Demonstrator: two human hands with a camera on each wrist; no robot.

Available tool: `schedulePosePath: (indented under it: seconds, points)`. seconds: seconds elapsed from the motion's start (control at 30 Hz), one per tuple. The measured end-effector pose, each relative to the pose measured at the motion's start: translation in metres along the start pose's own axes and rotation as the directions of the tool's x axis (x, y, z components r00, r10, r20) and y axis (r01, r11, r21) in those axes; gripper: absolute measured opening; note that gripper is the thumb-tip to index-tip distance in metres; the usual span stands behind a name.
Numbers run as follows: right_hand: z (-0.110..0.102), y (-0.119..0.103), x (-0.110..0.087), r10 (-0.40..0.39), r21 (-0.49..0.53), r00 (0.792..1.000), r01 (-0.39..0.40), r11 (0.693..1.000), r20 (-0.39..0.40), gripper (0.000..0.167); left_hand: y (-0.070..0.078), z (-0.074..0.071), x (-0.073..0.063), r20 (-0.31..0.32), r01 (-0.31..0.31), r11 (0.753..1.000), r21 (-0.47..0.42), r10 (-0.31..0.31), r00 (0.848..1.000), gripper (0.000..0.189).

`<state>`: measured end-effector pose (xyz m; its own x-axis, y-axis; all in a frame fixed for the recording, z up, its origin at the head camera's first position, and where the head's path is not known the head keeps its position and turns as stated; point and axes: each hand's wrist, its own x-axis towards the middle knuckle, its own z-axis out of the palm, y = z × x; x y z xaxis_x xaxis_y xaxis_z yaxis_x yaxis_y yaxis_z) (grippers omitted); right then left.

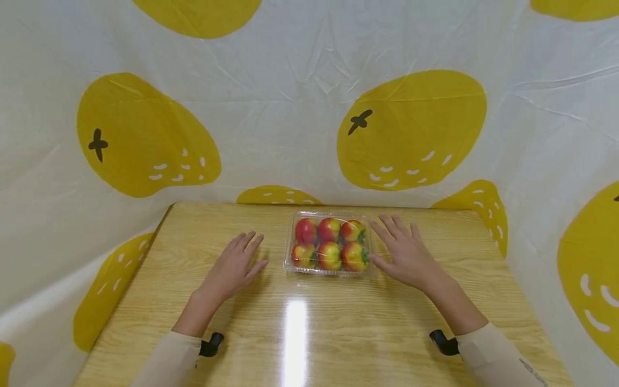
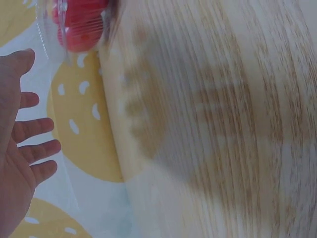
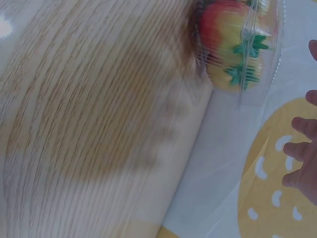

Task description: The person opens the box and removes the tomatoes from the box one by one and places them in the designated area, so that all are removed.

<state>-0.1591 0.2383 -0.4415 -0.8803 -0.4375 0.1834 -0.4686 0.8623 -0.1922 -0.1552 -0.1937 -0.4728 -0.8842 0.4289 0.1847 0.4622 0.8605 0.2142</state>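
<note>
A clear plastic clamshell box [image 1: 288, 266] lies near the far edge of the table, holding several red and yellow fruits [image 1: 329, 255] in two rows. Green leafy tops [image 3: 242, 74] show on some fruits in the right wrist view. To the left of the box, my left hand [image 1: 237, 266] hovers over the table, fingers straight and apart, a gap between it and the box. My right hand [image 1: 403, 252] is spread at the box's right side, its thumb and index fingertips right by the wall. Neither hand grips anything.
The wooden table [image 1: 367, 333] reaches back to a white cloth [image 1: 280, 134] printed with large yellow fruit shapes, which hangs behind and along both sides. A bright light reflection [image 1: 295, 344] falls on the tabletop in front of the box.
</note>
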Motion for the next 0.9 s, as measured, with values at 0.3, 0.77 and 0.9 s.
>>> schedulePosePath:
  seconds: [0.3, 0.77, 0.9]
  points:
    - [0.005, -0.013, 0.012, -0.096, 0.022, 0.995, 0.097, 0.995, -0.007, 0.079, 0.000, 0.010, -0.001, -0.041, -0.050, 0.996, -0.069, 0.047, 0.998, 0.060]
    - [0.021, -0.035, 0.032, -0.227, 0.054, 0.974, 0.226, 0.973, 0.008, 0.076, 0.006, 0.019, 0.002, -0.003, 0.009, 0.974, -0.228, -0.010, 1.000, 0.055]
    - [0.024, -0.040, 0.037, -0.291, 0.044, 0.956, 0.292, 0.955, -0.018, 0.076, 0.008, 0.022, 0.005, 0.007, 0.027, 0.956, -0.293, -0.027, 1.000, 0.055]
